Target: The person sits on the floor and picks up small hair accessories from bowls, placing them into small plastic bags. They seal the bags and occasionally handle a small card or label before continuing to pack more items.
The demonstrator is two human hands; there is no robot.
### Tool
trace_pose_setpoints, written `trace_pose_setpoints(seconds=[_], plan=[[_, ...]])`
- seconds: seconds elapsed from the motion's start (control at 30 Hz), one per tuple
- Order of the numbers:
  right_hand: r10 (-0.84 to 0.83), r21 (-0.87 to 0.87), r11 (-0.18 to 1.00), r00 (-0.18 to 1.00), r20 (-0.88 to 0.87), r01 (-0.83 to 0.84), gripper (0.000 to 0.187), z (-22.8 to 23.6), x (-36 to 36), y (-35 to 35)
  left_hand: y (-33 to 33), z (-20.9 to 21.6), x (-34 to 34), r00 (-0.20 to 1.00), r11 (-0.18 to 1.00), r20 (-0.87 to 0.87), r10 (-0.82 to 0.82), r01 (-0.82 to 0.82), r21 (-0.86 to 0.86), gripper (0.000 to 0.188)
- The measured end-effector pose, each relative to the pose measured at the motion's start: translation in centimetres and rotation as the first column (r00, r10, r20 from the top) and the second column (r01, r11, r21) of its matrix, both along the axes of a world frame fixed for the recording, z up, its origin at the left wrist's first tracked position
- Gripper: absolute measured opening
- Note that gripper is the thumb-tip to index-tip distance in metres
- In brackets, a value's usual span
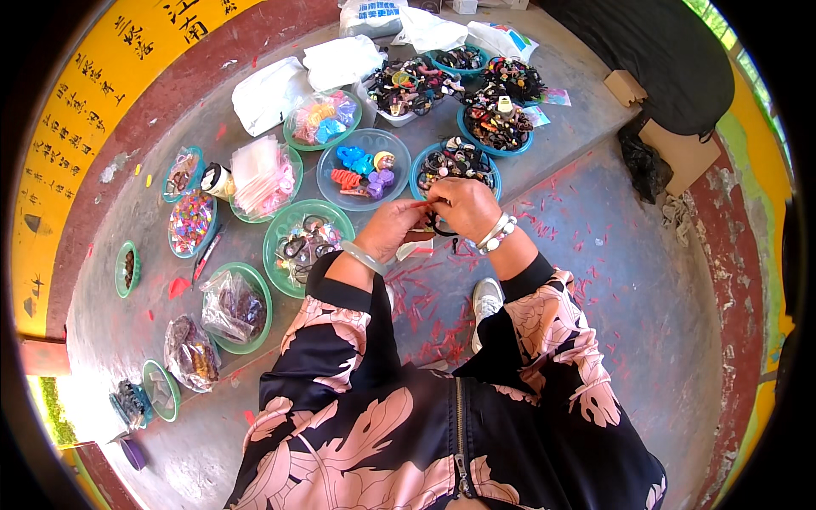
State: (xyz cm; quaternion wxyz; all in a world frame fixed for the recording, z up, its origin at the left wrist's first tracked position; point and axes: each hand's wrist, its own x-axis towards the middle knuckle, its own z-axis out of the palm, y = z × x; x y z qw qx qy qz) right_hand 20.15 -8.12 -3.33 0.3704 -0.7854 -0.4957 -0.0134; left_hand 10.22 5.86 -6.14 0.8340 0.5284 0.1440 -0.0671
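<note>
My left hand (389,230) and my right hand (467,208) meet in front of me with fingers pinched close together. A thin red strip (418,204) shows at the fingertips of my left hand. From under my right hand hangs a black hair tie (442,228), partly hidden by the fingers. Just beyond my right hand is a blue bowl of dark hair ties (457,151). Nearest my left hand is a green bowl (270,259) holding black bands with small ornaments. Past the hands lies a clear bowl (330,194) with blue, red and purple pieces.
Several bowls of hair ties, such as a blue-rimmed bowl (501,152), stand on the raised ledge. A green bowl (270,319) holds a plastic bag. White bags (270,95) lie at the back. Red scraps (586,268) litter the floor around my shoe (487,299).
</note>
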Motion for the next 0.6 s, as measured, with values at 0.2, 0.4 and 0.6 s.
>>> trace_pose_setpoints(seconds=[0.2,0.4,0.6], plan=[[0.047,-0.023,0.998,0.985,-0.163,-0.051,0.015,-0.2,0.5,-0.1,0.1,0.3,0.0,0.999,1.0,-0.031,-0.029,0.029,0.002,0.026],[0.073,-0.121,0.989,0.995,-0.065,-0.08,0.025,1.4,-0.4,-0.1,-0.1,0.3,-0.1,0.999,0.999,-0.036,-0.035,0.036,0.028,0.03],[0.054,-0.159,0.985,0.991,-0.126,-0.074,0.029,1.1,-0.6,0.1,-0.1,-0.1,0.0,0.997,0.995,-0.032,-0.076,0.078,0.055,0.03]])
